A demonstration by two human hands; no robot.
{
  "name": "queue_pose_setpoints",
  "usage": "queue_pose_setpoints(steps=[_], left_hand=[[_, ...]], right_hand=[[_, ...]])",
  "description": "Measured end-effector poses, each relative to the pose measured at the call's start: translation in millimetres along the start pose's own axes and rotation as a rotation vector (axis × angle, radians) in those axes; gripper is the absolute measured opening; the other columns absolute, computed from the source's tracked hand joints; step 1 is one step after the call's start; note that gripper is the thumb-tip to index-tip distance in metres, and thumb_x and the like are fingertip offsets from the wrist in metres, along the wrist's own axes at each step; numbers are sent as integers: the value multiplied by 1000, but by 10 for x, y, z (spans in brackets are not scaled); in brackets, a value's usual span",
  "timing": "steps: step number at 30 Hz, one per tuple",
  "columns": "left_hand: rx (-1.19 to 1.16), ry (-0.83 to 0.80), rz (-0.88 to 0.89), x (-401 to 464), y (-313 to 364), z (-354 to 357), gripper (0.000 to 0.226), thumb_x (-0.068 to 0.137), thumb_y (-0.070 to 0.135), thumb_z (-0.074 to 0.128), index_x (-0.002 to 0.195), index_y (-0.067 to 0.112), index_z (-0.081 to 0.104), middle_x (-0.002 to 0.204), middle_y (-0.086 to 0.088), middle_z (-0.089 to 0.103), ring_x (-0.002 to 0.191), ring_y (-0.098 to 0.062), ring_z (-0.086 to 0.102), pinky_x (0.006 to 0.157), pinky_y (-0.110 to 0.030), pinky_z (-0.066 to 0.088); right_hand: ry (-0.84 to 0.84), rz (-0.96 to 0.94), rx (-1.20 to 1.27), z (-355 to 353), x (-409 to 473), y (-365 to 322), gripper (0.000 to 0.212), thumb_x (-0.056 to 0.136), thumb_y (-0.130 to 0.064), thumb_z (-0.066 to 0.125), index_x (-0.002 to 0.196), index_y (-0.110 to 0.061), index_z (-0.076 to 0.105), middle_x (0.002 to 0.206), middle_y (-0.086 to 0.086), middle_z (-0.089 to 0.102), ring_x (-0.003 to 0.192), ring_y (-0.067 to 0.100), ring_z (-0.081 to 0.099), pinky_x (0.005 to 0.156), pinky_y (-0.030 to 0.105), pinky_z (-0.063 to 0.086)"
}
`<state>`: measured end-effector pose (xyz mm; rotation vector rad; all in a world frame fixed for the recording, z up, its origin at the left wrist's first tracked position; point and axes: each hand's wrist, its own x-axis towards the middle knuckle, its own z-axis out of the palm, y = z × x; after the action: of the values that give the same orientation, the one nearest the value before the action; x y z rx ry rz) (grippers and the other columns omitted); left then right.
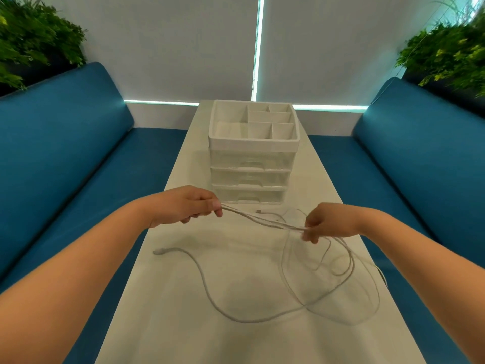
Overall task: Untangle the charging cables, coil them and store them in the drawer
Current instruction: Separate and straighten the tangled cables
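white drawer unit (252,177) shut, tray bare; left hand (194,206) and right hand (324,222) pinch cables (262,219).

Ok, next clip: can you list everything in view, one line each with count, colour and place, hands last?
charging cables: count unclear, white, tangled; bundle stretched between both hands, loops on the table's near half
loose connector end: one, white, on the table below the left hand
drawer unit: one, three clear closed drawers, white divided tray on top, far end of the table
table: one, white, centre
sofas: two, blue, either side of the table
plants: two, green, upper corners
blinds: white, back wall
left hand: pinches the cable bundle
right hand: pinches the bundle's other end
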<state>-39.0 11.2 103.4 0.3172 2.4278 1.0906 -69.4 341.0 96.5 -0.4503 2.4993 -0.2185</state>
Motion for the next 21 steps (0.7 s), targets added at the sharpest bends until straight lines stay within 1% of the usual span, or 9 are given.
queue_pose_setpoints(steps=[2,4,5,7,8,10,15,19,21], left_hand=[[100,-36,38,26,176,46,26,101,41,45,97,30,68,66,31,54,68,4,49,66,-15,37],[150,-38,93,81,337,105,24,101,40,44,98,31,66,71,36,55,72,13,51,67,-13,36],[165,-36,126,106,410,135,23,101,39,44,96,33,66,73,35,57,74,13,52,70,-14,38],[185,-40,182,145,499,166,23,102,38,43,90,37,63,80,28,62,81,7,56,77,-19,42],[202,-27,197,148,507,148,24,102,38,43,87,37,61,81,22,62,80,2,56,77,-20,42],[235,34,185,88,466,65,27,101,41,42,84,32,60,77,16,56,72,-2,51,70,-18,38],[74,72,58,-81,102,-115,35,98,48,44,84,25,65,65,16,49,57,-3,39,58,-19,38],[-96,68,19,-58,-114,-53,31,99,43,45,95,28,71,68,8,46,62,-11,35,58,-23,36],[-127,27,11,-39,-196,11,27,101,38,45,107,32,70,72,4,46,65,-12,37,62,-24,39]], right_hand=[[51,19,-178,-61,-9,-167,53,84,-42,69,132,-25,54,131,-6,59,118,16,55,103,32,41],[111,-172,28,-135,-21,-491,71,80,-44,73,142,-29,40,137,-8,52,126,13,50,105,27,37],[124,-272,163,-148,-3,-673,65,80,-44,73,137,-29,44,130,-9,57,120,10,54,101,26,41],[161,-383,333,-99,83,-945,37,86,-39,67,115,-20,54,100,-5,69,89,11,67,84,30,53],[193,-396,373,-74,116,-1008,28,90,-37,63,106,-16,56,83,-3,67,72,12,65,72,30,55],[281,-412,336,-36,150,-933,28,93,-42,56,91,-14,60,70,-2,57,58,10,52,58,26,47],[361,-420,269,17,69,-471,29,95,-50,47,73,-30,52,66,-10,53,58,3,48,58,18,40],[488,-310,81,8,46,-298,31,98,-51,37,91,-29,57,80,-9,63,75,11,57,75,36,50],[524,-299,-20,26,28,-298,37,98,-52,32,98,-27,59,87,-10,66,78,13,59,76,36,51]])
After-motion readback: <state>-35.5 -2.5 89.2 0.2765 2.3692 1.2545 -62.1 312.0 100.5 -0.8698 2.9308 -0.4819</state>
